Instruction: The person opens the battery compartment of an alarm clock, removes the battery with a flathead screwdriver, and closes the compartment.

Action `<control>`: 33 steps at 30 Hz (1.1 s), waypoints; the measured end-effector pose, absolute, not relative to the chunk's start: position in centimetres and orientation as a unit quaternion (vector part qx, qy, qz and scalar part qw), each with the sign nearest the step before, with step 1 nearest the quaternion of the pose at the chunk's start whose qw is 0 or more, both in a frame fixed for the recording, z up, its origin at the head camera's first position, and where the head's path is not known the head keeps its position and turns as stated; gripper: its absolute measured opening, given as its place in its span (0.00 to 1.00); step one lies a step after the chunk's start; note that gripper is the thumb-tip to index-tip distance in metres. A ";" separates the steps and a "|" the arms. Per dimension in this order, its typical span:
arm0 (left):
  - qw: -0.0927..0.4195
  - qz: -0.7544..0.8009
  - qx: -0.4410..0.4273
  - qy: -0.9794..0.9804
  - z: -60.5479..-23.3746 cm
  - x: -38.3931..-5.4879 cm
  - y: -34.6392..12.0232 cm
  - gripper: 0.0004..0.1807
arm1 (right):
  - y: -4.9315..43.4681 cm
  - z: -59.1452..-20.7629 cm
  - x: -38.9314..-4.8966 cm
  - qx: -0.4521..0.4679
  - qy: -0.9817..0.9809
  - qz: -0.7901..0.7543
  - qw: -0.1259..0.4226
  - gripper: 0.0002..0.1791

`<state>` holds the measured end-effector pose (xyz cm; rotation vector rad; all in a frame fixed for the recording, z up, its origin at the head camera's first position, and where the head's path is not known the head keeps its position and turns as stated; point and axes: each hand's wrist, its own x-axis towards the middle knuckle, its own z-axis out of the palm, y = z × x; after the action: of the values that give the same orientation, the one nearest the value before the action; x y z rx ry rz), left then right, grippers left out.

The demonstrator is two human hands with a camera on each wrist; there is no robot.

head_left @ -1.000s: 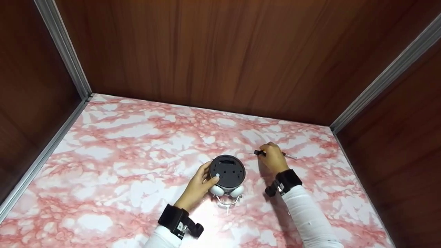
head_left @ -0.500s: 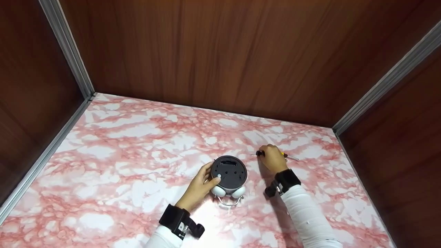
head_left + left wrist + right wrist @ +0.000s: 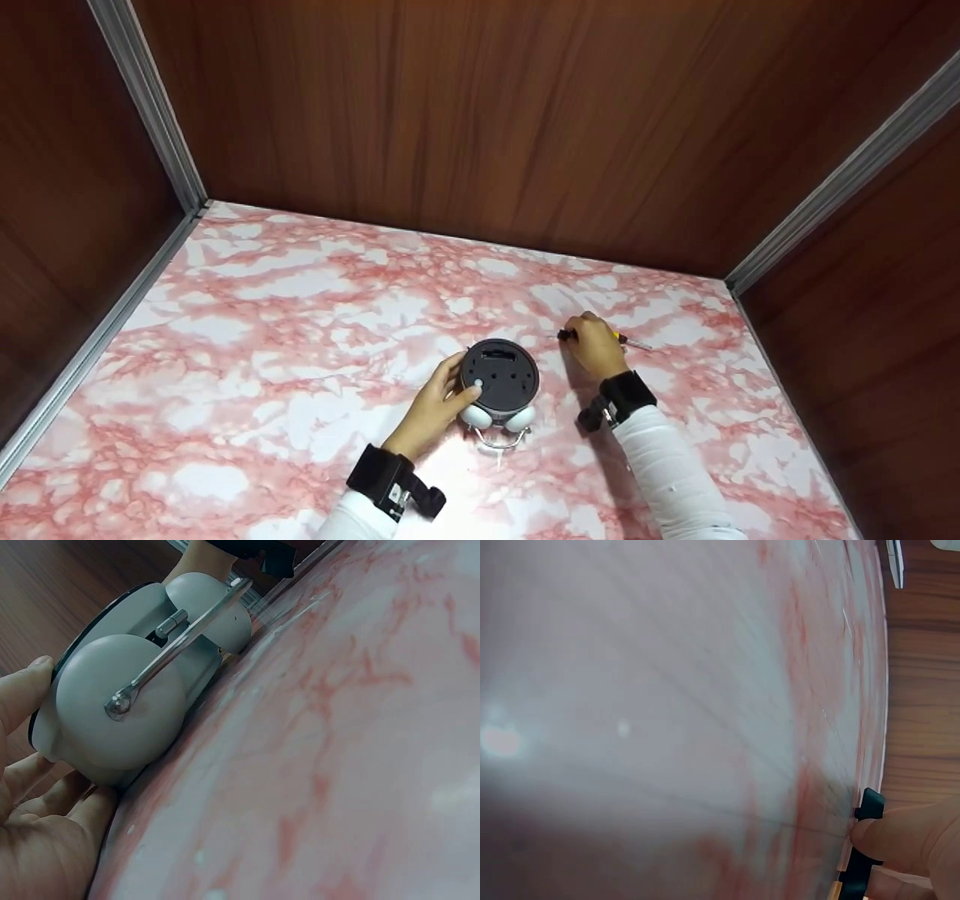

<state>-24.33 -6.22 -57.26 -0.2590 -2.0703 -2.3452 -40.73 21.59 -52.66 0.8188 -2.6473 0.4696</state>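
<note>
In the head view, my left hand (image 3: 439, 397) holds a twin-bell alarm clock (image 3: 501, 371), its black back facing up with a dark slot near the far edge. The thumb presses that back while the fingers curl round the side. Two pale bells (image 3: 120, 701) and a metal handle (image 3: 184, 645) show large in the left wrist view. Over to the right, my right hand (image 3: 595, 345) grips a screwdriver low over the table; its black handle end (image 3: 565, 334) and thin metal shaft (image 3: 637, 344) stick out either side. Thumb and fingertips meet the black handle (image 3: 861, 862) in the right wrist view.
A red-and-white marbled tabletop (image 3: 300, 337) lies under everything. Dark wood panels (image 3: 450, 120) rise at the back and both sides, joined by grey metal corner strips (image 3: 154, 112).
Beside the right hand, a yellow band of the screwdriver has come into sight as the tool shifted slightly right. The left hand keeps its hold on the clock.
</note>
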 end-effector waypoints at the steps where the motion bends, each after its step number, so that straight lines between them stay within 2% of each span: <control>1: 0.002 -0.748 -0.082 -0.659 -57.3 -24.3 -6.2 0.37 | 21.6 -52.6 -40.7 0.288 -0.929 0.167 0.164 0.06; 25: 0.001 -0.748 -0.084 -0.659 -57.3 -24.4 -6.2 0.38 | 22.0 -52.7 -40.4 0.303 -0.916 0.190 0.181 0.10; 33: -0.001 -0.751 -0.083 -0.655 -57.4 -24.5 -6.2 0.39 | 21.9 -52.6 -39.9 0.317 -0.907 0.221 0.165 0.09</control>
<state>-24.49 -6.24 -57.42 -0.2600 -2.0588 -2.3624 -39.87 21.87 -52.65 0.9038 -2.5846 0.6300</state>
